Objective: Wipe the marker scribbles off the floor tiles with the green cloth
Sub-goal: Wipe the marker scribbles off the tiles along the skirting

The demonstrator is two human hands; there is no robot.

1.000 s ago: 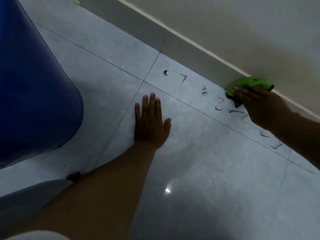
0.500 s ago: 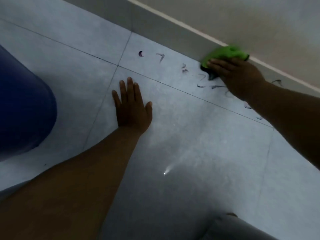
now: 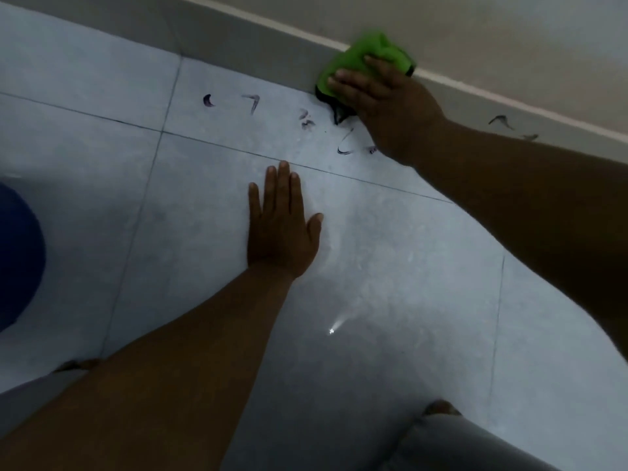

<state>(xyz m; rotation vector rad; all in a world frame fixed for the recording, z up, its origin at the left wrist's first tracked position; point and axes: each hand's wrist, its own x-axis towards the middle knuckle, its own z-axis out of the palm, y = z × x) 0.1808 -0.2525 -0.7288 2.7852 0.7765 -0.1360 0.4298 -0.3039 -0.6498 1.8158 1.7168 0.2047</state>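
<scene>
My right hand (image 3: 387,107) presses the green cloth (image 3: 360,59) flat against the floor where the tile meets the skirting board. Dark marker scribbles (image 3: 251,103) run in a row across the pale grey floor tile (image 3: 238,79), left of the cloth, with more marks (image 3: 345,146) just below it. Two further scribbles (image 3: 501,121) show beyond my right forearm. My left hand (image 3: 280,226) lies flat on the floor with fingers spread, palm down, holding nothing, below the scribble row.
A grey skirting board (image 3: 238,32) and beige wall (image 3: 475,35) run along the top. A blue container (image 3: 17,253) stands at the left edge. My knees in grey cloth (image 3: 452,443) show at the bottom corners.
The view has shifted; the blue container now sits further left. My right hand with the cloth stays by the skirting board, at the right end of the scribble row. My left hand stays planted.
</scene>
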